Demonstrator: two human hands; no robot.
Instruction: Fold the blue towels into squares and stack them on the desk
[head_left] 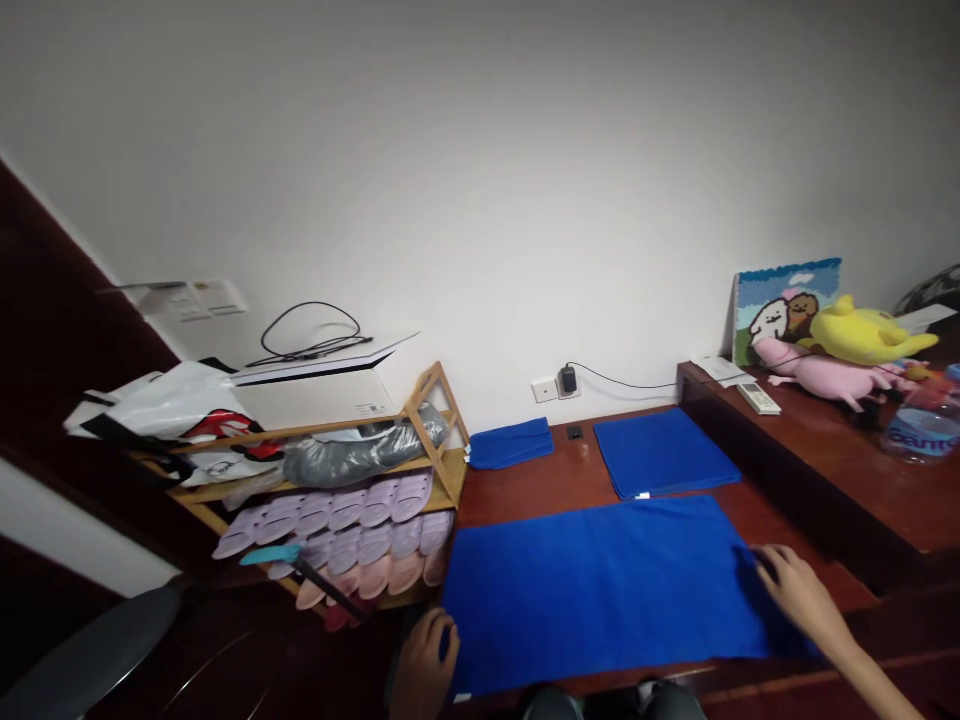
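A large blue cloth (600,590) lies spread flat on the reddish-brown wooden table, with slight ripples. At its lower left edge is my left hand (426,655), fingers loosely bent and the thumb apart, holding nothing that I can see. My right hand (795,590) rests at the cloth's right edge, fingers loosely extended; part of its underside is hidden. Just behind the spread cloth, a folded blue cloth (664,452) lies at the right. A smaller folded blue cloth (511,444) sits at the back left, near the wall.
A wooden rack (442,470) on the left holds lilac and pink slippers (375,500), with a white box (322,390) above. To the right, a raised wooden surface (840,460) carries a remote (759,398), plush toys (862,335) and a bottle (922,425). A charger (568,379) is plugged into the wall.
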